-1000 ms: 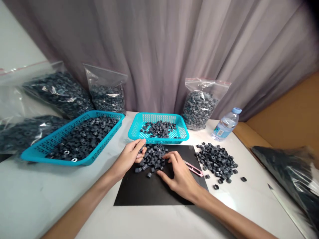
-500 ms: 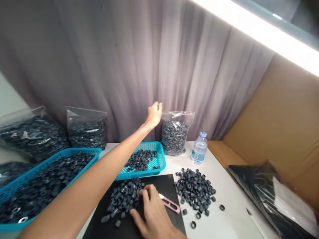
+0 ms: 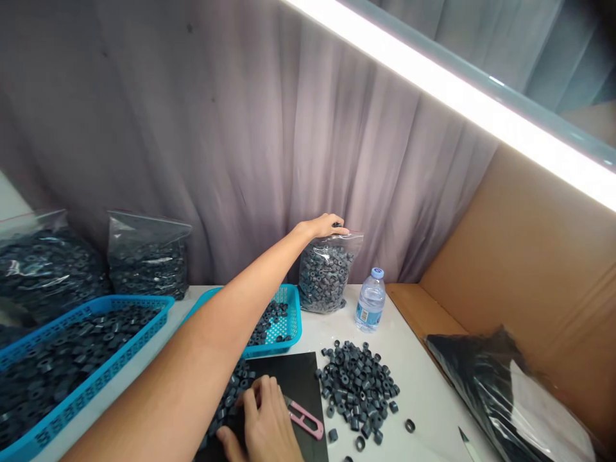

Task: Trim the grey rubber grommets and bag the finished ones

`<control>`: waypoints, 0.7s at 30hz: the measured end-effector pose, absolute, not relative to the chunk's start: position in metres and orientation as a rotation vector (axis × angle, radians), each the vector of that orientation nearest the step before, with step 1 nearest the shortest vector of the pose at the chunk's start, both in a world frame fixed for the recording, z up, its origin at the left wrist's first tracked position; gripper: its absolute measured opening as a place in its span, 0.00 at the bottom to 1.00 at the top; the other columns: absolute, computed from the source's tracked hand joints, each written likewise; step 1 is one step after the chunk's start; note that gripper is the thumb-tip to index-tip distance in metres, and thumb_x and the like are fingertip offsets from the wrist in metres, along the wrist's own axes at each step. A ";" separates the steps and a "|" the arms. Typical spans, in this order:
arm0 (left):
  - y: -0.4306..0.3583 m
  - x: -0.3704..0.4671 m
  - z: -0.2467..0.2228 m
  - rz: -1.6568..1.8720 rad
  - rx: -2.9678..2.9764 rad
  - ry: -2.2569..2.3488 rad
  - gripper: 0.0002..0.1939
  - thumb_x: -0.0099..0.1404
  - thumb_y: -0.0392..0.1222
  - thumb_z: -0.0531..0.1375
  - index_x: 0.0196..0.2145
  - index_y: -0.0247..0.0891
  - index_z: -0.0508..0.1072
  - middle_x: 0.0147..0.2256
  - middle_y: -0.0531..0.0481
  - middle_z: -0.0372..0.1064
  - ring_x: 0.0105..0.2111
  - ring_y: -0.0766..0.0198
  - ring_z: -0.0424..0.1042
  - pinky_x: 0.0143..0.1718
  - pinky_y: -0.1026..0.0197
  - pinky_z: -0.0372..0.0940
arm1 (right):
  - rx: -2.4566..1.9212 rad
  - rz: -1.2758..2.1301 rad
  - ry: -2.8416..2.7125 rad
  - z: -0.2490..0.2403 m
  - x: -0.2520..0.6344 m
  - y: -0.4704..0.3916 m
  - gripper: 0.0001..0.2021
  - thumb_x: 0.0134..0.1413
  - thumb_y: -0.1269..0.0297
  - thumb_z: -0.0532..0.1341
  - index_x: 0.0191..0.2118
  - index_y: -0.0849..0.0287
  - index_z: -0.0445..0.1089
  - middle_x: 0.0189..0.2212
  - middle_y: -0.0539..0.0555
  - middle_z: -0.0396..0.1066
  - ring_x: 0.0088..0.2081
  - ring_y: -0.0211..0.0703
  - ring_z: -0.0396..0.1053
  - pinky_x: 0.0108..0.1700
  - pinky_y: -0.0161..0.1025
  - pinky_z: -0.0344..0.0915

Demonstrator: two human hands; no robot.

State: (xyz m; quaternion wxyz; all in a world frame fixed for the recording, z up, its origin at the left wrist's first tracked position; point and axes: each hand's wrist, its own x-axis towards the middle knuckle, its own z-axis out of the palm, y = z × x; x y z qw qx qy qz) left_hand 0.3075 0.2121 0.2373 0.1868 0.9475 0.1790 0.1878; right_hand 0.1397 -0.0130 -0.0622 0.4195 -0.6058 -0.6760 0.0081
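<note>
My left hand [image 3: 328, 224] reaches far forward to the top of a clear zip bag [image 3: 325, 276] filled with small dark grey rings. Its fingers are curled over a few dark rings [image 3: 337, 225] at the bag's mouth. On a black mat [image 3: 308, 378], my right hand [image 3: 267, 420] rests with thumb and fingers apart, at the edge of a heap of dark rings [image 3: 233, 388]. My left forearm hides part of that heap. Just right of my right hand lies a pair of pink thread snips [image 3: 304, 416].
A blue basket [image 3: 294, 321] with some rings stands behind the mat, a fuller one [image 3: 144, 346] at left. Two filled bags [image 3: 149, 256] stand behind it. Right are a loose ring pile [image 3: 359, 385], a water bottle [image 3: 371, 301], a pointed blade [image 3: 466, 443] and a black plastic package [image 3: 476, 366].
My left hand has moved right and down, from beside the bag to its mouth. My right hand stays by the heap on the mat. The whole view has shifted somewhat.
</note>
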 end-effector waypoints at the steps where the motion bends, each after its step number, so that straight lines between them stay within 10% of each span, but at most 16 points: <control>1: 0.214 0.307 0.235 0.445 2.684 0.525 0.18 0.69 0.46 0.60 0.54 0.37 0.70 0.53 0.43 0.70 0.48 0.53 0.73 0.47 0.47 0.71 | -1.510 0.021 -1.704 -0.063 0.140 -0.012 0.20 0.53 0.57 0.66 0.49 0.57 0.65 0.52 0.67 0.68 0.56 0.71 0.67 0.54 0.65 0.69; 12: 0.215 0.303 0.231 -0.358 2.778 0.777 0.19 0.69 0.45 0.60 0.55 0.37 0.70 0.53 0.42 0.69 0.48 0.54 0.73 0.46 0.47 0.71 | -1.469 -0.087 -1.757 -0.061 0.143 -0.011 0.19 0.54 0.58 0.67 0.49 0.59 0.66 0.50 0.65 0.69 0.53 0.66 0.70 0.54 0.61 0.70; 21: 0.200 0.311 0.227 -0.230 2.905 0.615 0.19 0.69 0.46 0.60 0.54 0.36 0.70 0.53 0.43 0.69 0.48 0.53 0.73 0.47 0.46 0.71 | -1.488 -0.067 -1.745 -0.051 0.145 -0.016 0.16 0.54 0.61 0.67 0.46 0.58 0.66 0.48 0.63 0.69 0.51 0.63 0.71 0.52 0.59 0.72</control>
